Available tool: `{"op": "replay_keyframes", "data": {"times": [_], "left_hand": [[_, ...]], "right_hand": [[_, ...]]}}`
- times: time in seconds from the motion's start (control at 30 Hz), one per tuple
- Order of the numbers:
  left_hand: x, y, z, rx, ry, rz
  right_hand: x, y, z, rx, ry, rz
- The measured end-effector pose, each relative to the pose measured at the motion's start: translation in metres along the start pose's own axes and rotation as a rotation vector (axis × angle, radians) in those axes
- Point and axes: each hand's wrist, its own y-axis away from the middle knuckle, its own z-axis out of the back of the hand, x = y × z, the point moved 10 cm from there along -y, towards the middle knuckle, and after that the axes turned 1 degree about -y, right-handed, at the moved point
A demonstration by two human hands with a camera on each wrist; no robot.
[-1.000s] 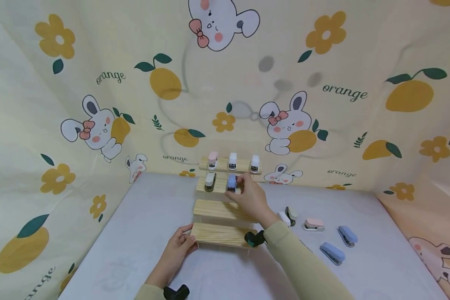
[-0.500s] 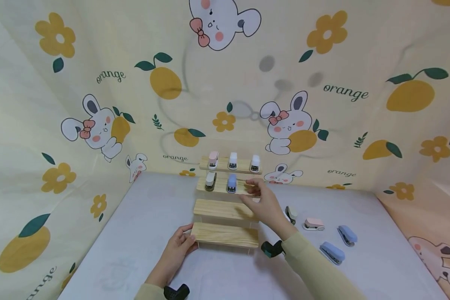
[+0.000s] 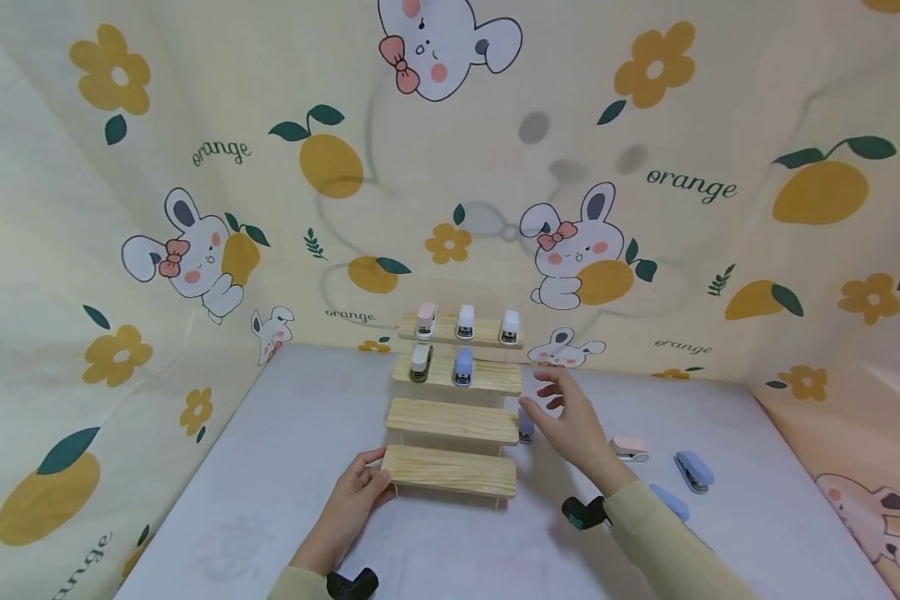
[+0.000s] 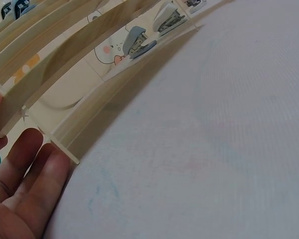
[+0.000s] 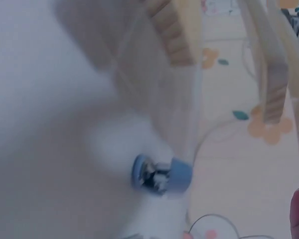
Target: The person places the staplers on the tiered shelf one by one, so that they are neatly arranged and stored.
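A wooden tiered stand stands mid-table in the head view. My left hand holds its lowest board by the left end; in the left wrist view other fingers lie below that board. On the second tier from the top sit a pale stapler and a blue stapler. My right hand hovers right of the stand, fingers loosely bent, holding nothing. Partly hidden between that hand and the stand, another blue stapler rests on the table; the right wrist view shows this stapler too.
The top tier bears a pink stapler and two white staplers, one at its right end. Farther right on the table lie a pink stapler, a blue stapler and another blue stapler partly behind the sleeve. A printed cloth hangs behind.
My right hand has let go of the blue stapler on the second tier and moved right and down, away from the stand. My left hand has stayed put.
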Motion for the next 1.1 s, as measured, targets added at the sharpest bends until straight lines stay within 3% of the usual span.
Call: {"op": "replay_keyframes", "data": {"times": [0.67, 1.1], "left_hand": [[0.004, -0.001, 0.003, -0.013, -0.006, 0.023], [0.003, -0.002, 0.002, 0.003, 0.001, 0.006]], "right_hand": [[-0.042, 0.018, 0.000, 0.100, 0.075, -0.147], [-0.072, 0.039, 0.026, 0.149, 0.205, -0.206]]}}
